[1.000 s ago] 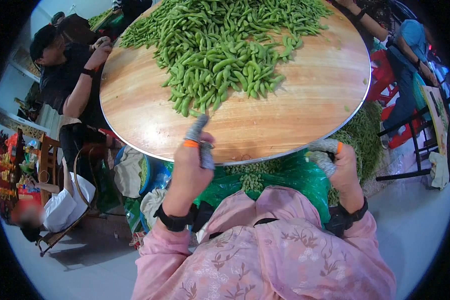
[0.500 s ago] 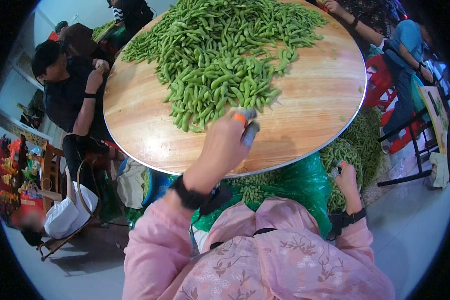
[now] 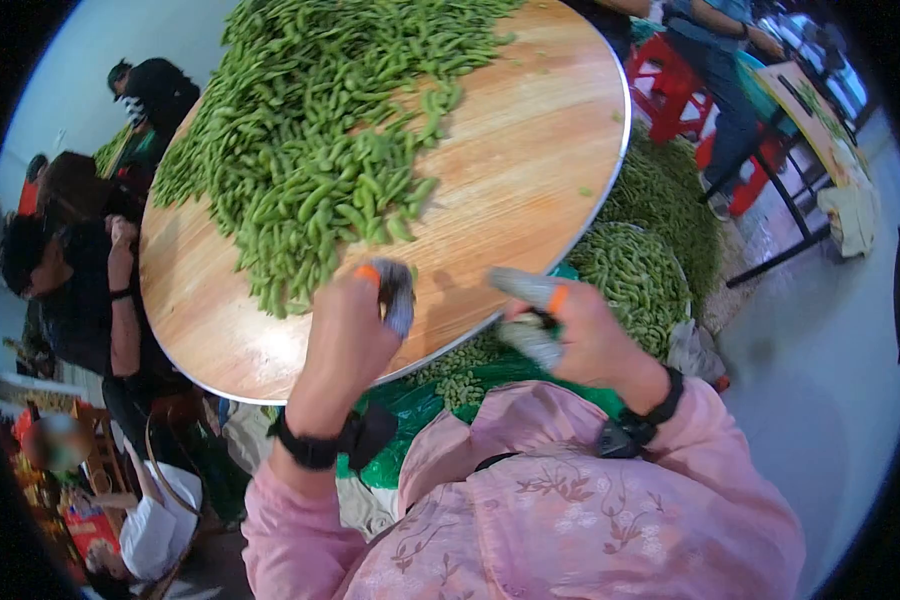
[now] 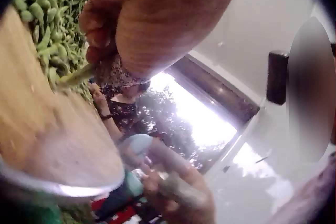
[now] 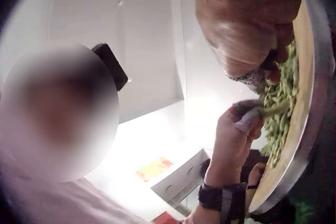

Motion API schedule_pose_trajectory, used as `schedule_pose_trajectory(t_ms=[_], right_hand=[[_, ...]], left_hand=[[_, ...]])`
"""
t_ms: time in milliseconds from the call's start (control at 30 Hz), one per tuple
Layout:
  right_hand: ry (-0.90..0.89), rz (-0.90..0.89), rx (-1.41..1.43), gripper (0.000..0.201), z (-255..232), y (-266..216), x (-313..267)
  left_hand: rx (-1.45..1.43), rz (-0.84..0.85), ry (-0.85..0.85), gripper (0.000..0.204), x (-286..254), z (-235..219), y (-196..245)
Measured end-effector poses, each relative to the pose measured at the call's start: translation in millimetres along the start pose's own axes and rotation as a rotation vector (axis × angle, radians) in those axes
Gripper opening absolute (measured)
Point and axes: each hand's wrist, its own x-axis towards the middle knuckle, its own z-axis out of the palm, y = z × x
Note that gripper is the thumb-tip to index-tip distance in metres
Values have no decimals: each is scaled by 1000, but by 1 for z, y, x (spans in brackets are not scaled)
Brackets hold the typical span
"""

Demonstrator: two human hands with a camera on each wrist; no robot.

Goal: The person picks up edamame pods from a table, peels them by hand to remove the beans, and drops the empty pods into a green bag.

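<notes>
A: Left hand (image 3: 355,325) raised over the near edge of the round wooden table (image 3: 530,160), fingers curled, pinching one green pod (image 4: 79,76) at the tips. Fabric finger covers with orange bands on the fingers (image 3: 398,290).

B: Right hand (image 3: 570,330)?

A: Just off the table rim, over the green bag (image 3: 470,375). Fingers curled together, same covers. In the right wrist view the tips meet at the pod end (image 5: 275,109), but too blurred to confirm a grip. Cannot tell if clamped or just closed.

B: Both hands on the same pod?

A: Looks so from the right wrist view. Not clear from the head view.

B: Edges, room?

A: Metal rim (image 3: 590,225) runs along the table's near and right side. Pod pile (image 3: 310,150) covers the far left half; bare wood between pile and rim on the near right. Hands sit right at that rim. Below the rim: green bag with pods inside, then a heaped basket of pods (image 3: 640,275) just right of it. Open grey floor (image 3: 830,350) further right. Seated person (image 3: 80,290) tight against the table's left edge.

B: Writing, labels?

A: None readable. Black wrist straps (image 3: 630,425) unmarked as far as visible.
</notes>
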Motion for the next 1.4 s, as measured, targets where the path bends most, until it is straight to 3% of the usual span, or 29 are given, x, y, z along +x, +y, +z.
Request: schedule_pose_trajectory(t_ms=[33,100,167,233,367,400,567,633,700,733,767,833,867,1000,1167,1400], right_hand=[[-43,15,63,33,10,-7,8],[-34,-184,134,29,33,-11,21],[-44,-164,137,27,43,-11,26],[-57,-147,142,24,49,-11,27],[-87,47,481,18,56,-14,20],[-61,118,581,16,56,-14,20],[-227,51,539,18,53,-7,23],[-192,241,754,20,52,-4,20],[-249,303,828,20,44,-8,20],[-272,373,894,21,42,-11,20],[-293,373,894,21,42,-13,21],[-285,332,842,23,43,-15,20],[-299,334,843,23,43,-16,18],[-299,375,824,21,38,-16,16],[-353,413,773,22,32,-18,13],[-373,472,821,21,31,-22,12]], left_hand=[[-134,-67,-54,14,-10,-2,11],[-172,-90,-83,14,-25,-7,20],[-205,-126,-99,15,-35,-5,20],[-669,-162,144,19,-43,5,12],[-1167,-252,140,41,-54,13,-2],[-1158,-264,123,44,-54,16,-3],[-1260,-265,79,33,-58,20,-3],[-1066,-213,232,39,-60,18,-2],[-612,-13,111,42,-66,13,-7],[-429,-89,-27,41,-70,5,2],[-427,-104,-13,41,-72,6,3],[-6,6,-138,36,-74,8,7],[-33,12,-72,30,-74,6,9],[24,76,-83,32,-78,9,1],[129,222,79,31,-77,12,-3],[181,277,48,20,-78,8,-5]])
